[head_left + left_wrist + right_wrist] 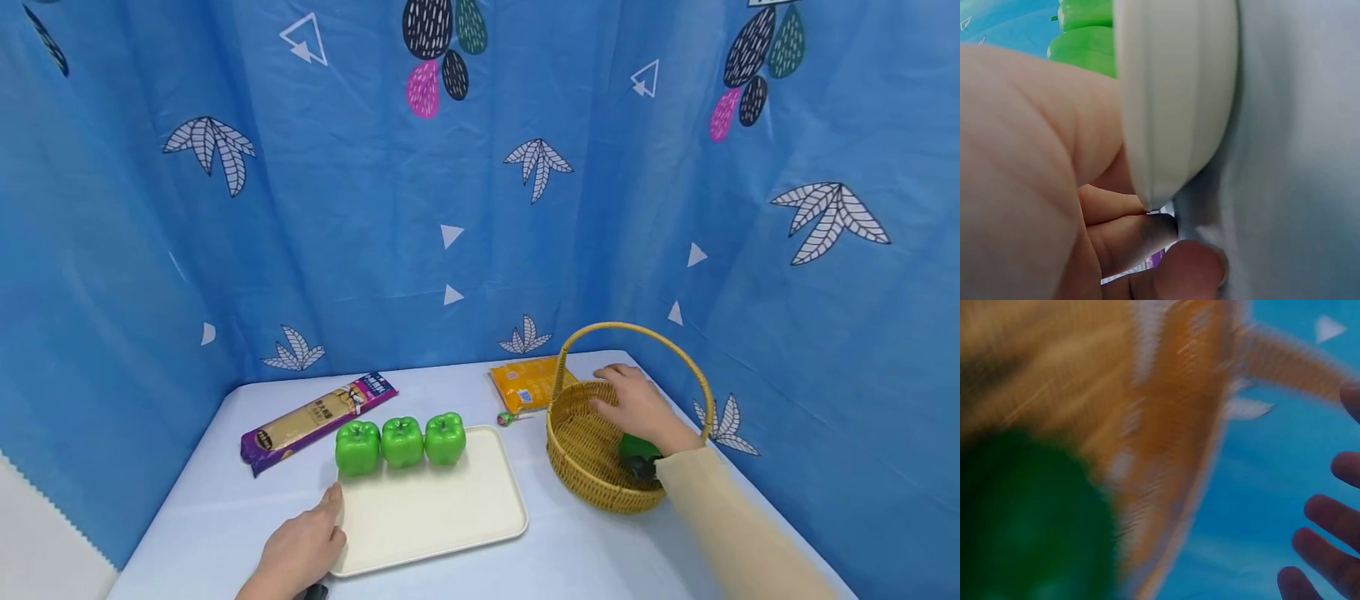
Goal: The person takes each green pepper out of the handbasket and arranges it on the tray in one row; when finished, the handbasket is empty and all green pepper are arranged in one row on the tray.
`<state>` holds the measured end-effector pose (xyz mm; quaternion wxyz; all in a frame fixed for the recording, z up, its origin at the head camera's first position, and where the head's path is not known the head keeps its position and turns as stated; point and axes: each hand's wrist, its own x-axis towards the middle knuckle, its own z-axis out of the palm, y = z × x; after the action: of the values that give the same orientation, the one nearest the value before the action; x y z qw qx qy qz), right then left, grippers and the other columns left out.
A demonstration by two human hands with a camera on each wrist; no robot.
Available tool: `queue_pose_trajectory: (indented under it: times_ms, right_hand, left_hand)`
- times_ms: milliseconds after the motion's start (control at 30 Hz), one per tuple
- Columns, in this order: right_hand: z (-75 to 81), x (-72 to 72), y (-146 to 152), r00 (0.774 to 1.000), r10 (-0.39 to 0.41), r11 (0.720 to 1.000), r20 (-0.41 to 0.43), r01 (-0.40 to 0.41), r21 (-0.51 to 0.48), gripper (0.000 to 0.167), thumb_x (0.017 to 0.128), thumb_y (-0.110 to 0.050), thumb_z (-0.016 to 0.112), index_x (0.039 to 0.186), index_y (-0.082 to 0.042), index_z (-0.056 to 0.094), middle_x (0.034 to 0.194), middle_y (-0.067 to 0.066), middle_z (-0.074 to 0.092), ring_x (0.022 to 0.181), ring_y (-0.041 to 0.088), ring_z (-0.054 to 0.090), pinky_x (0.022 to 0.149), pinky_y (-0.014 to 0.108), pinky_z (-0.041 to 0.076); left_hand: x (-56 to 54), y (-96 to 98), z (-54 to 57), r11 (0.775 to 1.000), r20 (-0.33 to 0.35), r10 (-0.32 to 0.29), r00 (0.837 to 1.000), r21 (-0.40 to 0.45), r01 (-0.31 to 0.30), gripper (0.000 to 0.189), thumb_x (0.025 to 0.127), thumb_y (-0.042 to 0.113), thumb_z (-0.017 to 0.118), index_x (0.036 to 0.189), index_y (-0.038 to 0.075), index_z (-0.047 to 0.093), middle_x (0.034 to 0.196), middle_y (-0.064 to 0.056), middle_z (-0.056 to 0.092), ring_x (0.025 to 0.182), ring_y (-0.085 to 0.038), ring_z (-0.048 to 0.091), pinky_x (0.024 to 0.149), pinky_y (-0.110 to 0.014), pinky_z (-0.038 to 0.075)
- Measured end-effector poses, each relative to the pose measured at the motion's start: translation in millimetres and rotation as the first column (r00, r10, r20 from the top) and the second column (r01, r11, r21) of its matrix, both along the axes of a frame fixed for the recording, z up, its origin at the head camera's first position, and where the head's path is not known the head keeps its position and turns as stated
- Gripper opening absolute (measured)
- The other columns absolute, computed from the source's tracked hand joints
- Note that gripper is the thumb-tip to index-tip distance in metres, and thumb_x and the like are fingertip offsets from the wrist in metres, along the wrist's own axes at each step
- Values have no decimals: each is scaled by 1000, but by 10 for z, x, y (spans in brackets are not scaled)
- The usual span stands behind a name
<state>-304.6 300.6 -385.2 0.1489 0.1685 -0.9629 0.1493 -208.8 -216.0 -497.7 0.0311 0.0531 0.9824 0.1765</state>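
At the left edge of a cream tray, my left hand holds the rim, thumb over it and the other fingers against its outer side. Three green bell peppers stand in a row along the tray's far side. My right hand hovers over the wicker basket, under its tall handle, fingers spread and holding nothing. Inside the basket lies a green rounded thing, blurred in the right wrist view and partly hidden by the wrist in the head view.
A purple pack of noodles lies behind the peppers at the left. An orange packet is at the back, partly behind the basket, with a small lollipop in front of it. Blue curtain surrounds the white table.
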Motion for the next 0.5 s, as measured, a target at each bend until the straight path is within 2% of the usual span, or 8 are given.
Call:
queue_pose_trajectory:
  times_ms: [67, 133, 267, 300, 333, 400, 500]
  right_hand:
    - [-118, -27, 153, 998, -43, 998, 46, 41, 51, 53, 96, -29, 71, 139, 0, 60, 137, 26, 59, 125, 48, 55, 97, 62, 49]
    - [-233, -50, 255, 988, -80, 995, 133, 71, 66, 53, 96, -30, 69, 138, 2, 61, 134, 26, 62, 120, 46, 59, 93, 60, 51]
    - [-386, -65, 335, 940, -103, 995, 326, 96, 36, 51, 94, -27, 68, 134, 4, 62, 129, 23, 66, 110, 39, 64, 86, 55, 54]
    - [-415, -65, 337, 925, -105, 994, 366, 103, 26, 49, 93, -26, 69, 132, 3, 63, 127, 21, 67, 108, 36, 65, 84, 54, 54]
    - [-439, -64, 335, 911, -107, 994, 399, 106, 26, 47, 92, -24, 69, 130, 3, 64, 126, 20, 68, 106, 34, 65, 83, 53, 53]
    - [-489, -74, 315, 897, -137, 991, 420, 124, 58, 44, 89, -21, 71, 126, 1, 66, 121, 17, 69, 104, 33, 65, 86, 60, 50]
    - [-554, -110, 268, 896, -191, 981, 401, 166, 98, 38, 87, -15, 72, 123, -3, 68, 119, 14, 71, 105, 35, 65, 92, 75, 40]
  left_hand:
    - [2, -14, -6, 1000, 7, 7, 1000, 13, -7, 67, 90, 15, 60, 148, -15, 42, 135, -31, 62, 55, -19, 46, 52, -36, 39]
    - [0, -17, -9, 1000, 6, 10, 1000, 18, -10, 67, 90, 15, 59, 148, -15, 42, 132, -31, 63, 53, -19, 45, 51, -35, 36]
    - [-6, -6, 2, 1000, -2, 10, 1000, 15, -10, 67, 90, 14, 59, 148, -15, 42, 130, -31, 65, 53, -19, 45, 51, -35, 36]
    - [-7, -1, 5, 1000, -1, 11, 1000, 15, -11, 67, 90, 14, 59, 148, -15, 42, 121, -30, 68, 53, -19, 45, 51, -35, 36]
    - [-7, 5, 6, 1000, 0, 11, 1000, 14, -11, 67, 90, 14, 59, 147, -15, 42, 121, -30, 68, 54, -19, 45, 51, -35, 36]
    - [-6, 14, 6, 1000, 4, 16, 1000, 11, -16, 67, 90, 14, 59, 147, -15, 42, 123, -30, 68, 54, -19, 45, 52, -35, 36]
    - [-4, 25, 3, 1000, 7, 22, 1000, 6, -22, 67, 90, 14, 59, 148, -15, 42, 131, -30, 64, 54, -19, 45, 51, -35, 36]
